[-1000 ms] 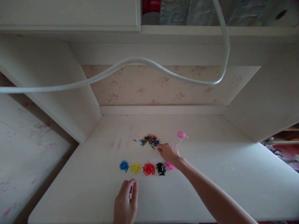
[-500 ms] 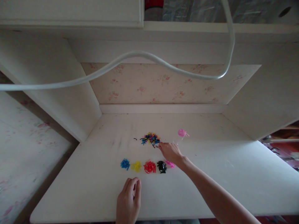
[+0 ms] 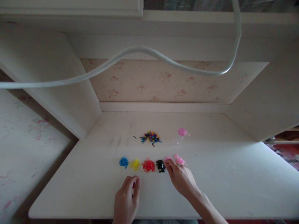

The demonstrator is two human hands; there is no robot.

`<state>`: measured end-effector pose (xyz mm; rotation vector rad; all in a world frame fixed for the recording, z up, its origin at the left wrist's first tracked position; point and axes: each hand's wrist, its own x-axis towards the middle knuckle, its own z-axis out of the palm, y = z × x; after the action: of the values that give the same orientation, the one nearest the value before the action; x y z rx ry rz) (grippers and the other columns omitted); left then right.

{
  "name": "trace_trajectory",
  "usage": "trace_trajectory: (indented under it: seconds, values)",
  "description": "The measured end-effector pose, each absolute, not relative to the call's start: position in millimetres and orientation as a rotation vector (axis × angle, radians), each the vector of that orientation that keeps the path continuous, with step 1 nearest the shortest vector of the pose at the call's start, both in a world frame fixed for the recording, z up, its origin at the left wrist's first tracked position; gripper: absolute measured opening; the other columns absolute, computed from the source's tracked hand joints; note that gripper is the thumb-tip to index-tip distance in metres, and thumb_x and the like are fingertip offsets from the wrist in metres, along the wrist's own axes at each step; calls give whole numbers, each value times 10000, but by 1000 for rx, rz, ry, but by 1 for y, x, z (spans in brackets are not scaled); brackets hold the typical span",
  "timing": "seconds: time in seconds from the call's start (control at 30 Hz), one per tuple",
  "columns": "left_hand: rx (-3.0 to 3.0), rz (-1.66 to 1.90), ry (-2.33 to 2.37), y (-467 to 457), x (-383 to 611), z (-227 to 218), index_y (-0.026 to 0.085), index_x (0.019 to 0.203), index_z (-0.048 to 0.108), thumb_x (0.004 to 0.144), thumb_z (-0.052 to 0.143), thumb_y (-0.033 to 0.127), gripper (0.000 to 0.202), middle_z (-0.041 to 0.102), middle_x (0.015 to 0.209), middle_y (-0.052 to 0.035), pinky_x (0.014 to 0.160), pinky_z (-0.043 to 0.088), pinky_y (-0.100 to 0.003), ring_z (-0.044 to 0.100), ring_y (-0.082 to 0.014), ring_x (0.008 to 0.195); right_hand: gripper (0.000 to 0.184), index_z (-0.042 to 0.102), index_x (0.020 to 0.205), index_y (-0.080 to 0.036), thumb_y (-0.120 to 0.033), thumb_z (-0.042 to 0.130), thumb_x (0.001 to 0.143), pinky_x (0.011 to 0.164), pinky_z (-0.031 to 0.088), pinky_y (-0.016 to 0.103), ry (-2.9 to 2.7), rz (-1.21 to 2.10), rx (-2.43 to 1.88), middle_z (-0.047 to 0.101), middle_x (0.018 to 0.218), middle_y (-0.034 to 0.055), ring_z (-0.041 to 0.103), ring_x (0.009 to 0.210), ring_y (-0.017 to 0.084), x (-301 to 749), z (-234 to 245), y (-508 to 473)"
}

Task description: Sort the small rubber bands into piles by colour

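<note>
My right hand (image 3: 181, 177) reaches down to the row of small rubber-band-like pieces. Its thumb and fingertips are pinched at the edge of the black pile (image 3: 160, 166), beside the bright pink pile (image 3: 168, 158), which it partly covers. Whatever is in the pinch is too small to make out. Just behind its knuckles lies a light pink pile (image 3: 179, 159). My left hand (image 3: 127, 197) rests curled on the table, fingertips together, nothing visible in it. Beyond it sit the blue pile (image 3: 123, 162), yellow pile (image 3: 135, 164) and red pile (image 3: 149, 165).
A mixed-colour heap (image 3: 150, 137) lies farther back, a stray black piece (image 3: 134, 137) to its left. Right of the heap is a pink clump (image 3: 182, 132) that may be bagged. A white cable (image 3: 140, 49) crosses above the white tabletop (image 3: 93, 186); side panels enclose its back.
My right hand has moved from the mixed heap back towards me, to the black and pink piles, uncovering the light pink pile. My left hand stays almost in place. The view has tilted slightly.
</note>
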<state>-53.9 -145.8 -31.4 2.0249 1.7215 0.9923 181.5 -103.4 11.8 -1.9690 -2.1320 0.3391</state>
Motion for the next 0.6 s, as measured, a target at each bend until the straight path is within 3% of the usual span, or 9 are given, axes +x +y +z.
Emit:
trace_trajectory:
  seconds: [0.6]
  values:
    - [2028, 963, 1760, -145, -51, -27, 215, 896, 585, 913, 430, 323, 190, 645, 806, -15, 590, 486, -176, 632, -105, 632, 235, 601, 995, -263, -330, 381, 946, 478, 262, 231, -2174, 257, -1953, 718, 808, 3, 658, 622, 175, 179, -1, -106]
